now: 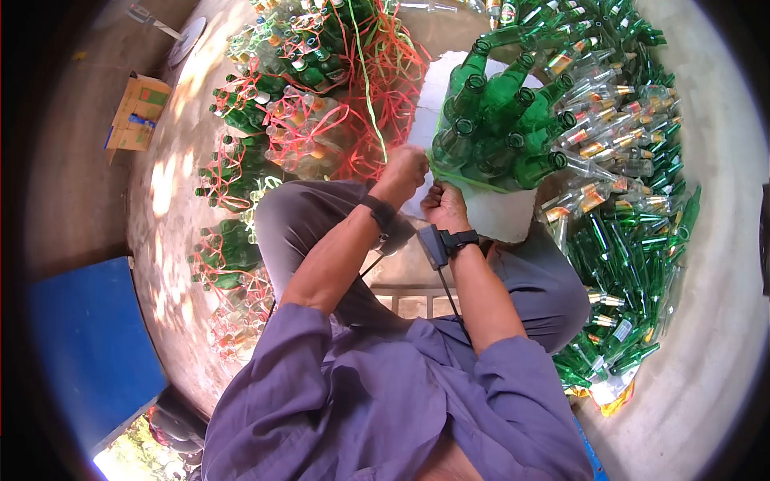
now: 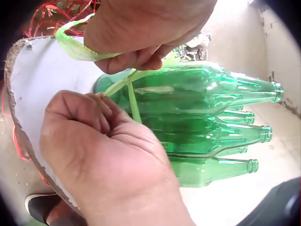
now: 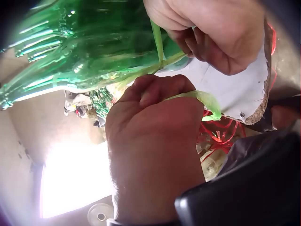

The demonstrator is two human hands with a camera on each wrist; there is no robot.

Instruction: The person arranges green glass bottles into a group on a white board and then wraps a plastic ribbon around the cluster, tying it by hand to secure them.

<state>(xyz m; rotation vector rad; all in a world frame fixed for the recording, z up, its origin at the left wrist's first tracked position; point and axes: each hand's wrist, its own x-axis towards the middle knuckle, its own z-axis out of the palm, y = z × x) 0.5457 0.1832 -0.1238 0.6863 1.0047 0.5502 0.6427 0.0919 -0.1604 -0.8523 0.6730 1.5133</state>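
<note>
A cluster of green glass bottles (image 1: 501, 112) stands upright on a white board (image 1: 493, 210), with a light green strap (image 2: 134, 101) around the lower part. Beside the near left edge of the cluster, my left hand (image 1: 403, 174) pinches the strap between thumb and curled fingers, also seen in the left wrist view (image 2: 103, 141). My right hand (image 1: 446, 206) grips another part of the strap close by; a loose end (image 3: 211, 103) loops out of it in the right wrist view. Between the hands, strands cross against the glass. The right fingertips are partly hidden.
Bundles of bottles (image 1: 309, 132) tied with red strap lie to the left, with tangled red strap (image 1: 393, 72) beyond. Many loose green and clear bottles (image 1: 622, 232) are piled along the right. A cardboard box (image 1: 138, 112) and a blue panel (image 1: 96, 337) are at the far left.
</note>
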